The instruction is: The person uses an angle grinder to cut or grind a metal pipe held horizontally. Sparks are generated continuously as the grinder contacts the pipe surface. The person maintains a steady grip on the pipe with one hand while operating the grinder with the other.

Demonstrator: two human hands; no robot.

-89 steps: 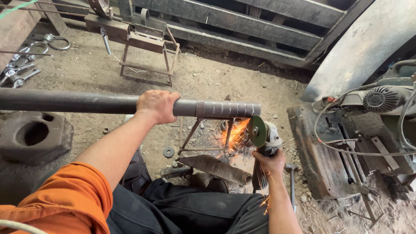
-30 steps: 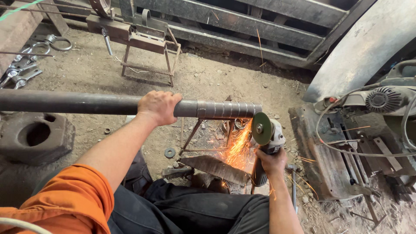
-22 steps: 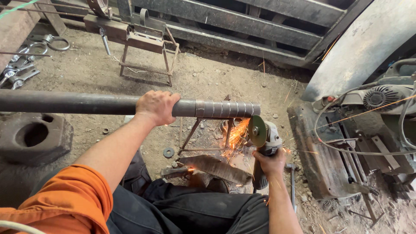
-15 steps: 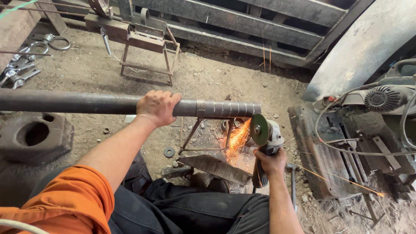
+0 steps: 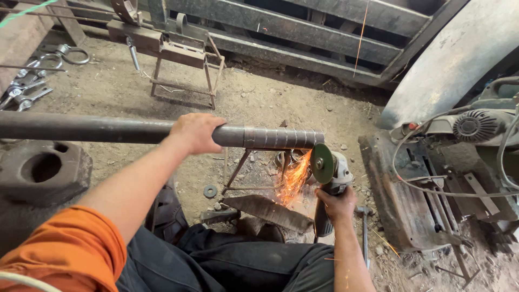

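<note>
At the lower left of the frame our orange sleeve (image 5: 65,254) fills the corner. At lower centre-right our right hand (image 5: 336,204) is closed around the handle of the angle grinder (image 5: 328,176), whose green disc meets the right end of the steel pipe (image 5: 108,130) and throws orange sparks (image 5: 293,181) downward. Across the middle, our left hand (image 5: 195,132) wraps over the pipe, which rests on a small metal stand (image 5: 243,167). Farther off, at upper left, stands a rusty metal frame (image 5: 181,59); a motor (image 5: 476,125) sits at the right edge.
</note>
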